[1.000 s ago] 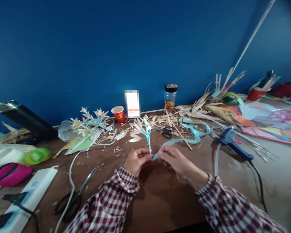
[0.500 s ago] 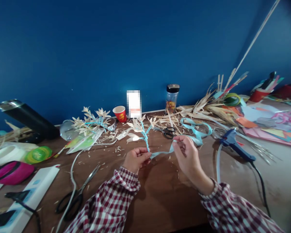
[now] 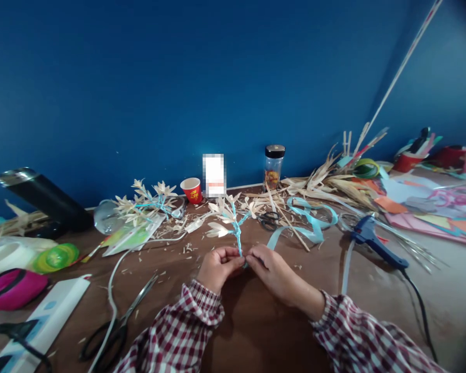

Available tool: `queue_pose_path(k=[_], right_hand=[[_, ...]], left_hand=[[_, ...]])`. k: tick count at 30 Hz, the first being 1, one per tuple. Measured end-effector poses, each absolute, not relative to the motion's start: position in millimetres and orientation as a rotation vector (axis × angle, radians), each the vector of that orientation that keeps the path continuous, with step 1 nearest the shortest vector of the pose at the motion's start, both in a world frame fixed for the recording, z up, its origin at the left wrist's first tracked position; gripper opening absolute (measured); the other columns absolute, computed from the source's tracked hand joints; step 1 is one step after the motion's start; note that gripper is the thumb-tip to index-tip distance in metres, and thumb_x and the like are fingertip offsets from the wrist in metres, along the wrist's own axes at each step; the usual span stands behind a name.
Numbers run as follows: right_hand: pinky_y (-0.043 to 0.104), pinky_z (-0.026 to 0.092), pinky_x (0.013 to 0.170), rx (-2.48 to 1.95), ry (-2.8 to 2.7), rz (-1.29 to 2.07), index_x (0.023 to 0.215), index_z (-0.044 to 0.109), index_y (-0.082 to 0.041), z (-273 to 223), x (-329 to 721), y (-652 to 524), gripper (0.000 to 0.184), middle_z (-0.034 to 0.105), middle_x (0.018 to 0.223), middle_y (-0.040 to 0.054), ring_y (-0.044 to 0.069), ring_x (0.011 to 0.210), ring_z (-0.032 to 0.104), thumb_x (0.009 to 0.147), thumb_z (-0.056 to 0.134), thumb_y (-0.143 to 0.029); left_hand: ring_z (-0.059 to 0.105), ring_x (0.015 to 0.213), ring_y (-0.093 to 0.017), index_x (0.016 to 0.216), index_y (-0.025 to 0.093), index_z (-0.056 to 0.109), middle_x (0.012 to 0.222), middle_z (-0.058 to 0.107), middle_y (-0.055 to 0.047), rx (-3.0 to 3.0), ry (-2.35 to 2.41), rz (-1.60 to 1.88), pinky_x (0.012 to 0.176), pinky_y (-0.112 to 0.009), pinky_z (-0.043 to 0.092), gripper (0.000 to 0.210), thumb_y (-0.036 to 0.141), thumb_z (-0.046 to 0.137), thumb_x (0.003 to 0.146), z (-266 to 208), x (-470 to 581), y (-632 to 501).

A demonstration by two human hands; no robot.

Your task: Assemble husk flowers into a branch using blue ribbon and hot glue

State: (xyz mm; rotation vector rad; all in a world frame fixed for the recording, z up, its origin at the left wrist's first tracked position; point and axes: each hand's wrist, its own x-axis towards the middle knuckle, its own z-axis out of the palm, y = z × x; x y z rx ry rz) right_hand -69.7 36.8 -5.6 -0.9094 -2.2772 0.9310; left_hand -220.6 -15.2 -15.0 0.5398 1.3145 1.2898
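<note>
Between the fingertips of my left hand (image 3: pixel 221 265) is the lower stem of a corn-husk flower branch (image 3: pixel 236 225), upright, its pale petals fanned above and its stems wrapped in light blue. My right hand (image 3: pixel 275 272) is closed right beside it, thumb and finger pinched at the stem's foot. A light blue ribbon (image 3: pixel 312 234) trails across the table and passes behind my right hand; its held end is hidden by the fingers. Another husk flower branch (image 3: pixel 153 202) lies further back on the left.
Black-handled scissors (image 3: pixel 120 324) and a white power strip (image 3: pixel 48 316) lie at left, near a black flask (image 3: pixel 48 199). A red paper cup (image 3: pixel 191 190) and a lidded jar (image 3: pixel 273 168) stand by the wall. At right rests a blue glue gun (image 3: pixel 378 241), with dried husks (image 3: pixel 318 184) behind.
My right hand has moved left and in, from holding the ribbon stretched out to the side, to meet my left hand at the stem. The left hand stays on the branch.
</note>
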Motion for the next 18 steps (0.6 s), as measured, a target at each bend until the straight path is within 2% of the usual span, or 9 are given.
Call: queue_pose_path(k=[6,11,18], right_hand=[[0.025,0.041,0.066,-0.956,-2.204,1.041,0.077,0.056,-0.016,-11.6,-66.4,38.6,0.004,0.06,0.078,0.0036,0.015,0.072,0.054,0.079,0.053,-0.017],[0.023,0.038,0.06,-0.964,-2.153,1.149,0.073,0.05,-0.017,-6.8,-66.2,36.4,0.005,0.054,0.068,-0.0007,0.013,0.064,0.049,0.076,0.052,-0.014],[0.023,0.038,0.061,-0.938,-2.044,1.274,0.076,0.051,-0.017,-5.2,-62.9,38.8,0.004,0.053,0.069,-0.0013,0.013,0.066,0.048,0.079,0.049,-0.018]], left_hand=[[0.06,0.053,-0.009,0.071,0.012,0.065,0.058,0.066,0.0,0.6,1.365,1.262,0.056,-0.02,0.049,0.039,0.029,0.085,0.043,-13.9,-218.5,-14.1],[0.058,0.052,-0.009,0.069,0.012,0.064,0.055,0.066,0.001,0.614,1.403,1.275,0.055,-0.02,0.048,0.039,0.028,0.086,0.04,-14.0,-218.5,-13.5],[0.056,0.052,-0.009,0.072,0.013,0.065,0.059,0.066,0.0,0.746,1.402,1.266,0.055,-0.02,0.046,0.032,0.028,0.082,0.05,-20.0,-219.0,-13.1]])
